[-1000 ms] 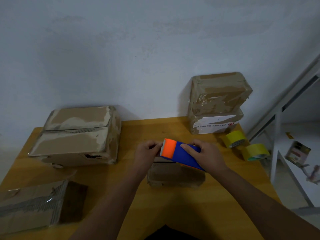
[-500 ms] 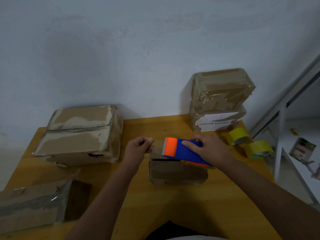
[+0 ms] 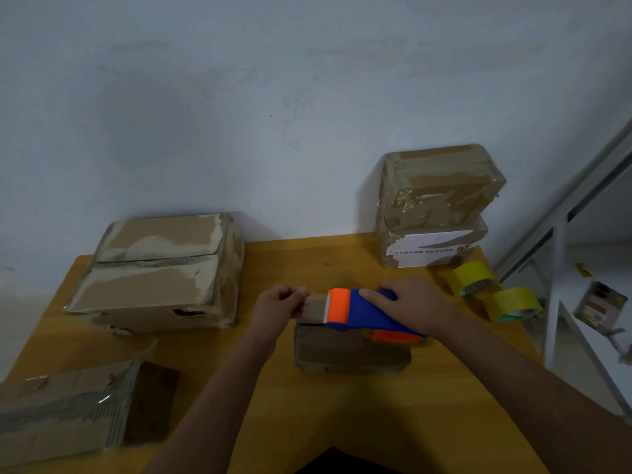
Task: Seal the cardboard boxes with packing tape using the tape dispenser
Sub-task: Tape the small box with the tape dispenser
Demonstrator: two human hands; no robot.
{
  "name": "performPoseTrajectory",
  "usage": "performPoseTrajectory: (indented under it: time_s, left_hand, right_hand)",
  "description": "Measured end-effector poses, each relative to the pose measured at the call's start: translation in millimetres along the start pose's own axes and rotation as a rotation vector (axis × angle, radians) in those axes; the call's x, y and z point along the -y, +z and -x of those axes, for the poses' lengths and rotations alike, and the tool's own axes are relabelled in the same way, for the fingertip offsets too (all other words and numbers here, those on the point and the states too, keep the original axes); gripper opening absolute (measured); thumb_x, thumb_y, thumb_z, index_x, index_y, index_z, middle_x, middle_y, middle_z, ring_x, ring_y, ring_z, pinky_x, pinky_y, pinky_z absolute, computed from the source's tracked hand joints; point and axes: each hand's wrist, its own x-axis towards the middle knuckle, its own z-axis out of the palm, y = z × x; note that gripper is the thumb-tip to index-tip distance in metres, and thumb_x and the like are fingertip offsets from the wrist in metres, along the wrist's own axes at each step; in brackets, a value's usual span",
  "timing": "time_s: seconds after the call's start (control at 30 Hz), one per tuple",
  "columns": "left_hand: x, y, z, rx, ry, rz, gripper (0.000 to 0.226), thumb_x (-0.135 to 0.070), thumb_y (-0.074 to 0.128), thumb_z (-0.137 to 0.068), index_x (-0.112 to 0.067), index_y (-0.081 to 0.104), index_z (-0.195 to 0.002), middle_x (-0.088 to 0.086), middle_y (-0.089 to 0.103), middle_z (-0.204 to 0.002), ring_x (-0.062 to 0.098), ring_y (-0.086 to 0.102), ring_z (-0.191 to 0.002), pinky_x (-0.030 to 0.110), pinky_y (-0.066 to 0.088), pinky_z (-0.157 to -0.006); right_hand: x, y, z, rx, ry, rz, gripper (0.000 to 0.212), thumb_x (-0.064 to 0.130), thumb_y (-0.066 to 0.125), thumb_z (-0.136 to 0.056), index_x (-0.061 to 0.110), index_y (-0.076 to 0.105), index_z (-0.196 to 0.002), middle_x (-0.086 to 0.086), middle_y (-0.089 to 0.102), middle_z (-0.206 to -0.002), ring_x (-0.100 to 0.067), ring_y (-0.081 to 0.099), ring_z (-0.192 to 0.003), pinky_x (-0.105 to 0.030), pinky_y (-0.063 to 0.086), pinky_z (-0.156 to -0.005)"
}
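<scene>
A blue-and-orange plastic tape dispenser (image 3: pixel 355 311) lies atop a small brown cardboard box (image 3: pixel 352 350) at the middle of the wooden table (image 3: pixel 307 405). The right hand (image 3: pixel 415 302) clamps its blue body; just beyond the serrated edge, the left hand (image 3: pixel 280 304) pinches the pulled tape end (image 3: pixel 316 304), fingers curled together.

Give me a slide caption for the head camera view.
Right hand runs tape dispenser over small box; left hand pinches tape.

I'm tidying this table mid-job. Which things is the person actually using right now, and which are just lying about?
In use:
tape dispenser
small cardboard box
left hand, pinching the tape end
right hand, on the dispenser

Lying about:
two yellow tape rolls
stacked taped boxes
large box
flattened cardboard
</scene>
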Motion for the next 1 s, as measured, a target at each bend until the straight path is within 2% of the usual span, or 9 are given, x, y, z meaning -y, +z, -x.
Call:
performPoseTrajectory:
  time_s: [0.17, 0.27, 0.4, 0.53, 0.63, 0.77, 0.93, 1.0]
  left_hand:
    - [9.4, 2.2, 1.8, 0.042, -0.090, 0.012, 0.019, -0.019, 0.061, -0.096, -0.002, 0.072, -0.096, 0.006, 0.068, -0.082, 0.015, 0.061, -0.079, 0.030, 0.053, -0.078]
    - [14.7, 1.5, 0.7, 0.037, -0.132, 0.061, 0.017, -0.017, 0.061, -0.096, -0.004, 0.071, -0.093, 0.004, 0.065, -0.077, 0.013, 0.059, -0.074, 0.024, 0.051, -0.071]
    - [16.6, 1.6, 0.2, 0.052, -0.137, 0.073, 0.018, -0.017, 0.062, -0.096, -0.001, 0.070, -0.096, 0.005, 0.065, -0.077, 0.013, 0.059, -0.075, 0.024, 0.051, -0.071]
    - [14.9, 3.3, 0.6, 0.067, -0.124, 0.070, 0.017, -0.018, 0.062, -0.096, -0.004, 0.071, -0.095, 0.003, 0.066, -0.077, 0.012, 0.060, -0.074, 0.024, 0.051, -0.071]
    - [14.3, 4.0, 2.4, 0.054, -0.112, 0.076, 0.018, -0.018, 0.061, -0.096, -0.004, 0.071, -0.096, 0.003, 0.066, -0.077, 0.012, 0.060, -0.074, 0.025, 0.052, -0.073]
    - [17.1, 2.3, 5.9, 0.015, -0.088, 0.073, 0.018, -0.019, 0.061, -0.096, -0.005, 0.071, -0.095, 0.005, 0.066, -0.079, 0.014, 0.061, -0.076, 0.031, 0.053, -0.079]
    - [14.0, 2.5, 6.1, -0.024, -0.024, 0.041, 0.018, -0.019, 0.061, -0.096, -0.005, 0.072, -0.094, 0.007, 0.069, -0.082, 0.016, 0.063, -0.078, 0.028, 0.055, -0.075]
    - [8.3, 3.6, 3.7, -0.026, 0.015, 0.001, 0.018, -0.018, 0.059, -0.097, -0.004, 0.071, -0.095, 0.007, 0.069, -0.083, 0.014, 0.064, -0.078, 0.023, 0.054, -0.071]
  right_hand:
    - [-4.9, 10.3, 5.8, 0.055, 0.014, -0.030, 0.054, 0.069, 0.033, -0.089, 0.022, 0.057, -0.076, 0.000, 0.058, -0.071, -0.013, 0.054, -0.063, -0.025, 0.038, -0.061]
    - [-4.1, 10.2, 6.3, 0.057, 0.020, -0.032, 0.060, 0.072, 0.035, -0.087, 0.018, 0.061, -0.083, -0.003, 0.061, -0.076, -0.016, 0.058, -0.068, -0.027, 0.039, -0.062]
    - [-1.7, 3.5, 2.0, 0.218, 0.087, 0.005, 0.059, 0.072, 0.036, -0.089, 0.019, 0.062, -0.096, -0.002, 0.062, -0.085, -0.016, 0.058, -0.077, -0.028, 0.041, -0.066]
    - [5.6, -1.6, 0.0, 0.282, 0.125, 0.092, 0.055, 0.066, 0.033, -0.093, 0.019, 0.060, -0.099, 0.000, 0.057, -0.082, -0.015, 0.055, -0.075, -0.028, 0.039, -0.065]
    - [14.0, 7.3, 9.4, 0.188, 0.155, 0.106, 0.048, 0.060, 0.030, -0.097, 0.021, 0.057, -0.101, 0.000, 0.058, -0.086, -0.015, 0.054, -0.078, -0.028, 0.039, -0.066]
    - [18.5, 28.9, 29.1, -0.162, 0.172, 0.180, 0.043, 0.061, 0.028, -0.096, 0.024, 0.051, -0.092, 0.005, 0.054, -0.073, -0.013, 0.054, -0.069, -0.028, 0.040, -0.060]
    - [11.4, 24.8, 30.5, -0.151, 0.122, 0.106, 0.045, 0.063, 0.030, -0.094, 0.025, 0.055, -0.097, 0.006, 0.056, -0.073, -0.011, 0.054, -0.066, -0.026, 0.037, -0.055]
    - [10.7, 23.1, 30.8, -0.169, 0.096, 0.095, 0.046, 0.064, 0.030, -0.094, 0.026, 0.056, -0.100, 0.006, 0.059, -0.076, -0.011, 0.056, -0.068, -0.025, 0.042, -0.056]
